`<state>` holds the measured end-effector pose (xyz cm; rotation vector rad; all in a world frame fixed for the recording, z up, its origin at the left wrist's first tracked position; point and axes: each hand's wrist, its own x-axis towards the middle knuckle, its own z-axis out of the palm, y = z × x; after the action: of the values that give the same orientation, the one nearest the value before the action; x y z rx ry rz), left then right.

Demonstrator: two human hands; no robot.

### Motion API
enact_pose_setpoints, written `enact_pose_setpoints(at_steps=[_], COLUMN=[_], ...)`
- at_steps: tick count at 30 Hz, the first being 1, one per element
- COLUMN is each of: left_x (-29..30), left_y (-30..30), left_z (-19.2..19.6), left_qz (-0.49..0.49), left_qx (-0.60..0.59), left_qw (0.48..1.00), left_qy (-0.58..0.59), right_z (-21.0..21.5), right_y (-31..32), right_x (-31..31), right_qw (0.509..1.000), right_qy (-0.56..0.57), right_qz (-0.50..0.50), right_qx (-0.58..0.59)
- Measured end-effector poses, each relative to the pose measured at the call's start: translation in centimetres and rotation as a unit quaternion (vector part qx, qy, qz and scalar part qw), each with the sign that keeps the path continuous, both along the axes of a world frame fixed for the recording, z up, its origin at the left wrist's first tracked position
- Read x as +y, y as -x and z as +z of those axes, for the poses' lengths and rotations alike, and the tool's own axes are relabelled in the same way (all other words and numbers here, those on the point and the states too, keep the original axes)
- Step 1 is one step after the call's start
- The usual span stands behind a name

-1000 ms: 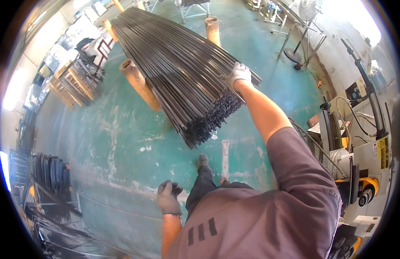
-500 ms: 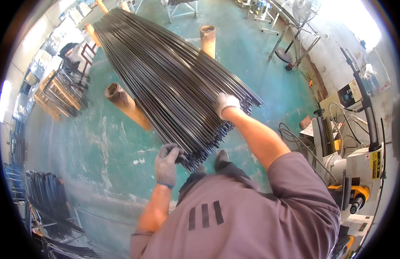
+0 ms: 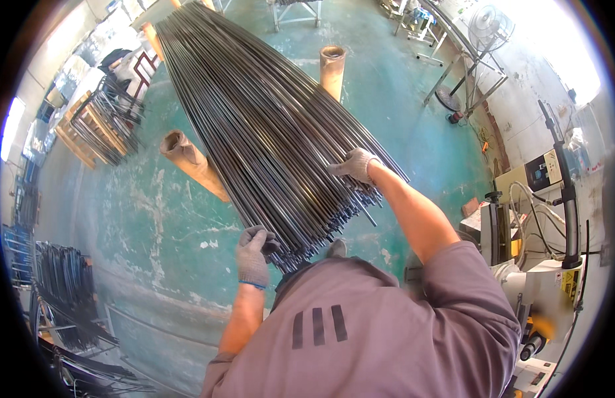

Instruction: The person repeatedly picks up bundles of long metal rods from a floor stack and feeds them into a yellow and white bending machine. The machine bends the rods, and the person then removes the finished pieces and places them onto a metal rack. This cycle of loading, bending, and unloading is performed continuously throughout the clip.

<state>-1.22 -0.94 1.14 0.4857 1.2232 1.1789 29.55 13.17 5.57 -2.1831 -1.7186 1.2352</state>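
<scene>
A long bundle of dark metal rods (image 3: 267,126) runs from the far left toward me, its near ends uneven beside my body. My right hand (image 3: 356,166), in a light knit glove, lies on top of the bundle near its right side, fingers closed on a rod. Just below that hand, one rod end (image 3: 369,215) juts out past the others. At the bundle's near left corner is my left hand (image 3: 254,255), in a grey glove with a blue cuff. Its fingers are curled against the outer rod ends; what they hold, if anything, is hidden.
Brown tubular posts (image 3: 332,69) stand on both sides of the bundle, another post (image 3: 188,159) at its left. To the right are a machine with hoses (image 3: 519,265) and a fan (image 3: 488,30). Racked dark parts (image 3: 65,285) stand at lower left. The floor is green.
My right hand has slid slightly right on the bundle, its fingers now pointing left. One rod end now protrudes beneath it. My left hand stays at the left corner. The view has shifted a little.
</scene>
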Motion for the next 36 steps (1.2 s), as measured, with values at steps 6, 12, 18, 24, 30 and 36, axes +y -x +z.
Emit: enact_pose_setpoints(at_steps=[6, 12, 18, 24, 30, 36], left_x=[0.7, 4.9, 12.3, 18.4, 12.3, 4.7], left_y=[-1.0, -4.6, -7.4, -8.9, -12.9, -13.6], left_z=[0.0, 1.9, -0.5, -0.8, 0.5, 5.2], left_qz=[-0.036, -0.172, -0.244, -0.243, -0.207, -0.258], left_qx=[0.004, 0.037, -0.115, -0.270, -0.254, -0.241], left_qw=[0.999, 0.983, 0.963, 0.932, 0.937, 0.920], left_qy=[-0.009, -0.051, 0.020, 0.016, 0.119, 0.171], right_z=[-1.9, 0.6, 3.7, 7.8, 3.8, -3.8], right_y=[-0.5, 0.5, 0.1, -1.4, 4.3, 2.1], right_x=[-0.4, -4.2, -22.1, -47.5, -48.4, -57.0], right_qw=[0.945, 0.981, 0.991, 0.919, 0.898, 0.844], right_qy=[0.059, 0.059, 0.109, 0.307, 0.081, -0.078], right_qz=[-0.128, -0.100, -0.072, -0.216, -0.298, -0.361], right_qx=[0.295, 0.155, -0.012, -0.120, -0.313, -0.389])
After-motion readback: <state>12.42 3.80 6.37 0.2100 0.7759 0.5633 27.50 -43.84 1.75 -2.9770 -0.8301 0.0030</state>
